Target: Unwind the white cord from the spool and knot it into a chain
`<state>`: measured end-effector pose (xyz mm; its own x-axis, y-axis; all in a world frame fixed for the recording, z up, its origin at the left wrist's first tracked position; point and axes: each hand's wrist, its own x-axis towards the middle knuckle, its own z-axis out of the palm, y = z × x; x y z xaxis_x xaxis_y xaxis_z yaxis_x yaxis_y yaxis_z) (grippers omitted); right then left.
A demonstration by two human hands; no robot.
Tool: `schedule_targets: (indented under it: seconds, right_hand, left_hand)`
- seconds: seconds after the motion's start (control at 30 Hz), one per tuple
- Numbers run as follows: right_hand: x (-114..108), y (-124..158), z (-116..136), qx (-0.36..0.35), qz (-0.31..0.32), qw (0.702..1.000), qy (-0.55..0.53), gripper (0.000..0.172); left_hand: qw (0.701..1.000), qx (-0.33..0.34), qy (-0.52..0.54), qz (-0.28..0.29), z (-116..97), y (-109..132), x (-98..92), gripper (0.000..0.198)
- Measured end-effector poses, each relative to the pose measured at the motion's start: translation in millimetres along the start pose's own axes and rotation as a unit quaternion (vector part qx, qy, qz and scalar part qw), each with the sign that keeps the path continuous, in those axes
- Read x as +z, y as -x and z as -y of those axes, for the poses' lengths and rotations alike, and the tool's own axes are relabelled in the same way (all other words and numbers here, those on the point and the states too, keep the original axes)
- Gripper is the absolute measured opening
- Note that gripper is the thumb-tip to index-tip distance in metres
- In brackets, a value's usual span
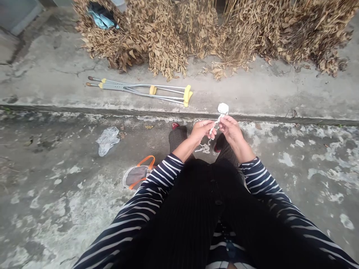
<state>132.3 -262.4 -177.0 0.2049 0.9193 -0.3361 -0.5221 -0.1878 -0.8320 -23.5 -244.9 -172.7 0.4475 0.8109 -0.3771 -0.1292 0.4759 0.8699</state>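
Observation:
A thin white cord (215, 125) runs between my two hands, in front of my knees. My left hand (201, 130) pinches it with thumb and fingers. Opposite, my right hand (230, 128) is closed on the cord close to the left fingertips. Just beyond the right fingers is a white bundle (223, 108), seen against the edge of the concrete step; a strand links it to the right hand. Below the hands, a loose white tangle (205, 148) shows near the ground between my legs. Whether it joins the cord I cannot tell.
Crutches (140, 89) with yellow pads lie on the concrete step (252, 89). Dry leafy stalks (168, 37) are heaped along the back, with a blue cloth (103, 19) on them. Left of me lie a clear plastic bag (108, 140) and a grey bag (137, 175) with orange handles.

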Motion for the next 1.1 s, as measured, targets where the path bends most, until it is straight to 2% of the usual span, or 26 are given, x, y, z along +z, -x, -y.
schedule_targets:
  seconds: [0.1,0.3,0.4,0.6,0.7,0.8,0.97,1.1]
  right_hand:
    - [-2,-1,-2,-0.023,-0.013,1.0,0.006,0.04]
    - [-2,-3,-5,-0.058,-0.024,0.998,0.017,0.037]
    - [2,-1,-4,-0.062,-0.019,0.998,0.018,0.039]
    - [1,1,0,-0.066,-0.013,0.997,0.031,0.04]
    - [-1,1,2,-0.069,-0.012,0.996,0.047,0.038]
    - [-1,2,4,-0.082,-0.018,0.994,0.069,0.034]
    - [5,4,6,-0.109,-0.032,0.99,0.086,0.03]
    - [11,4,8,-0.13,-0.037,0.987,0.082,0.025]
  left_hand:
    - [1.0,0.003,0.004,0.002,1,0,-0.2,0.029]
    - [0.994,-0.026,0.061,0.091,0,3,-0.9,0.021]
    - [0.991,-0.034,0.068,0.112,0,3,-0.9,0.022]
    - [0.995,-0.031,0.054,0.073,-1,0,-3.4,0.023]
    - [0.996,-0.021,0.025,0.081,-4,1,-2.3,0.024]
    - [0.996,-0.009,-0.012,0.09,-9,4,2.6,0.026]
    - [0.994,0.015,-0.091,0.056,-18,8,14.1,0.027]
    - [0.993,0.028,-0.109,0.032,-22,6,19.3,0.028]
